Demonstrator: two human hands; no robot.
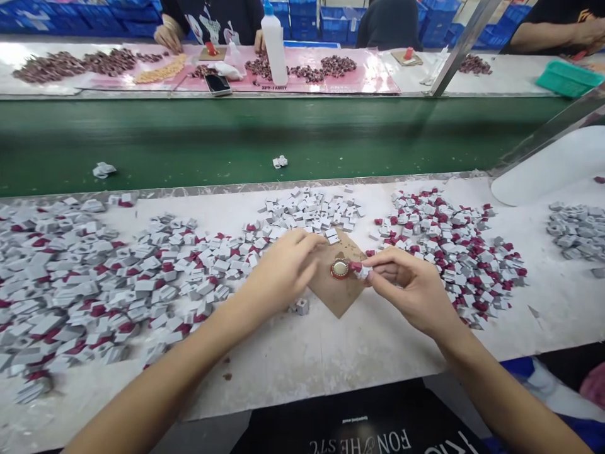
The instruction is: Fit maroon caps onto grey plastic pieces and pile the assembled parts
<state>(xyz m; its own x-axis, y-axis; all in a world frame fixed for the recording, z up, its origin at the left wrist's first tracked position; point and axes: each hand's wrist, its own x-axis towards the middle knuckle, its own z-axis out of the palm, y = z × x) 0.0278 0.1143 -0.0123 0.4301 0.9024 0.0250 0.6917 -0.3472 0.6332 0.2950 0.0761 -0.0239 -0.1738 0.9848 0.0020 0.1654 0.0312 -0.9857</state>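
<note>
My right hand (409, 287) pinches a small grey and dark red piece (360, 270) between thumb and fingertips, over the right side of a brown square board (339, 302). Just left of that piece, a small round pot with a pale top and reddish rim (339, 268) sits on the board. My left hand (288, 268) is at the board's left edge, fingers bent and thumb apart from them, beside a pile of grey pieces (314, 210). Whether anything lies between its fingertips is hard to make out.
Grey and dark red pieces (161, 271) cover the left side; another pile (449, 246) lies right. A white cylinder (548, 167) and metal post stand at the right. Beyond the green belt (189, 135), people sit at a table with a white bottle (275, 50).
</note>
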